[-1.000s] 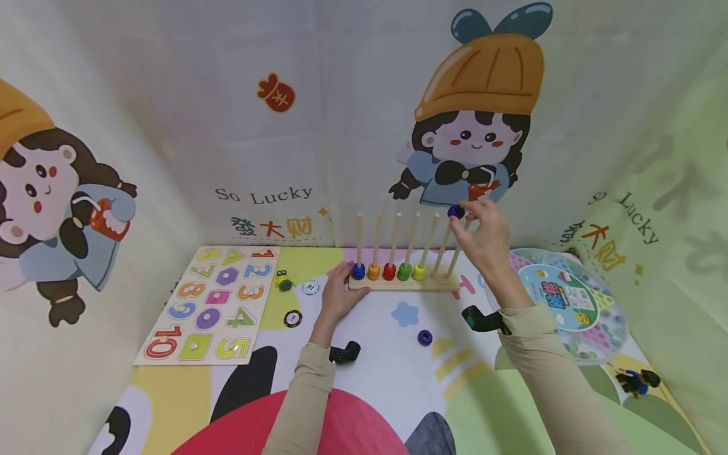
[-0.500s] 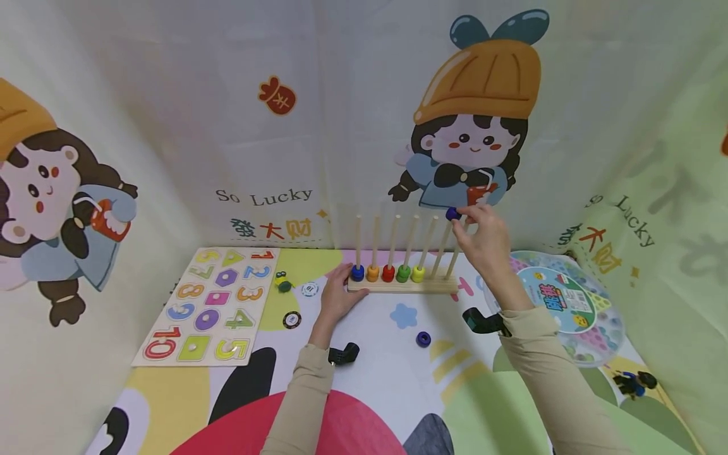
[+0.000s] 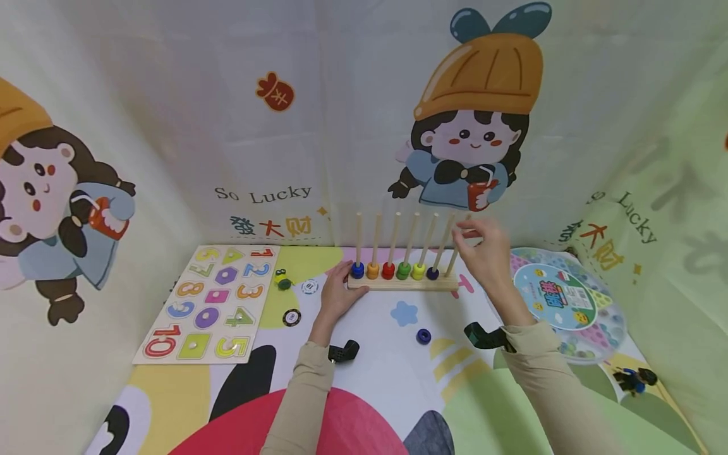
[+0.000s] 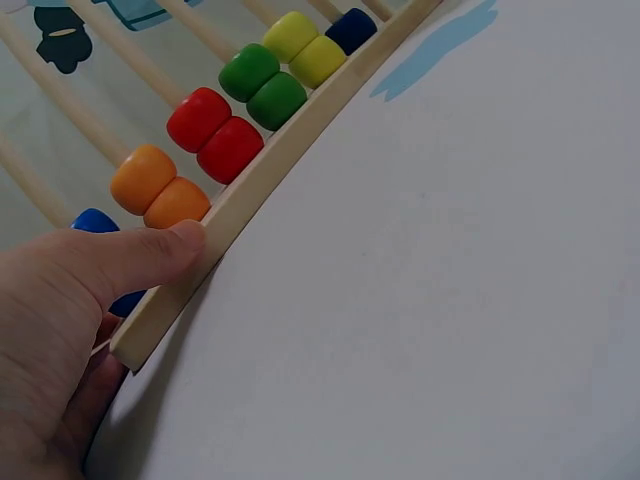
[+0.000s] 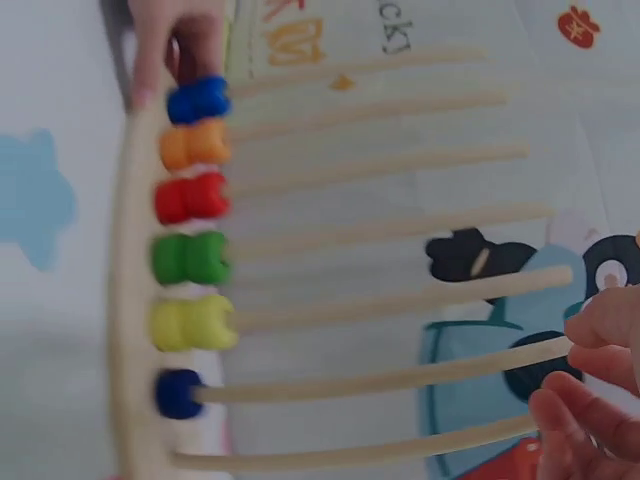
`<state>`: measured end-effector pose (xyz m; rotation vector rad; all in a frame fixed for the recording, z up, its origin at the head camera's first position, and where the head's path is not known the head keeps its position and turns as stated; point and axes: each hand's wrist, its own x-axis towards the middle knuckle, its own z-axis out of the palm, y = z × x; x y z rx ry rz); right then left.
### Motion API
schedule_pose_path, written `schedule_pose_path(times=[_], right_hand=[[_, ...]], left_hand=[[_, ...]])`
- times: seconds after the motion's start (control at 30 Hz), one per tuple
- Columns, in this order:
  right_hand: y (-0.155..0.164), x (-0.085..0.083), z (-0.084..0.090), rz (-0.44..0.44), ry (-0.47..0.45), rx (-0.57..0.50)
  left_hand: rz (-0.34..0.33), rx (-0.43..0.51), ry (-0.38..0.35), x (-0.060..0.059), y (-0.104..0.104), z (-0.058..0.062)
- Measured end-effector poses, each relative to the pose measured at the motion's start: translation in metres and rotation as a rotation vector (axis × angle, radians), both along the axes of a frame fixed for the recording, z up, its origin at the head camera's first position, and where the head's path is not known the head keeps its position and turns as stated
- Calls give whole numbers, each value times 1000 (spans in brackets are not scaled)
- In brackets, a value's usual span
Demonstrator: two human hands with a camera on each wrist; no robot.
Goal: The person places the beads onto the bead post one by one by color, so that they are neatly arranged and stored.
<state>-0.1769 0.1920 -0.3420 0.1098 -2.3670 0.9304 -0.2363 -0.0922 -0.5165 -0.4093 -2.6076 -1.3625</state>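
A wooden peg stand [image 3: 406, 286] with several upright pegs stands at the back of the table. Blue, orange, red, green and yellow beads sit in stacked pairs at the peg bottoms. One dark blue bead [image 5: 179, 394] is at the base of the peg beside the yellow pair; the end peg is bare. My left hand [image 3: 339, 294] grips the stand's left end, thumb [image 4: 165, 252] on the front edge and the other fingers partly hidden behind. Up by the tops of the last two pegs, my right hand [image 3: 485, 248] holds nothing, its thumb and fingers bent and parted. Another dark blue bead [image 3: 418, 338] lies on the cloth in front.
A number and shape puzzle board [image 3: 216, 303] lies at left. Between it and the stand are a small green-yellow toy [image 3: 282, 280] and two round chips [image 3: 292, 317]. A round game board [image 3: 603, 316] is right of my right hand, a toy figure [image 3: 636, 380] beyond.
The dark blue bead left my right fingers and dropped down its peg to the base. My right hand moved slightly down and right; the left hand keeps its hold.
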Motion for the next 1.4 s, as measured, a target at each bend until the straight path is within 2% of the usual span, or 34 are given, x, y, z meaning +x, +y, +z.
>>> schedule_pose_path(times=[0.1,0.2,0.37,0.5,0.63,0.77,0.9,1.07,1.4], right_hand=[[2,8,-15,40,-82,-119],[6,16,-38,127,-180,-182],[7,33,-79,312,-324,-183],[5,46,-105,459,-394,-180],[2,55,-120,606,-456,-170],[2,61,-124,704,-507,-165],[4,65,-124,733,-525,-125],[4,68,-128,725,-546,-86],[0,70,-139,687,-471,-114]], left_hand=[[2,11,4,0,1,3],[3,22,4,1,1,4],[1,25,-1,2,1,3],[1,21,7,1,0,3],[1,22,5,2,0,2],[-3,17,1,1,1,1],[-9,23,1,1,2,2],[-4,31,-4,3,2,5],[3,23,-19,4,1,5]])
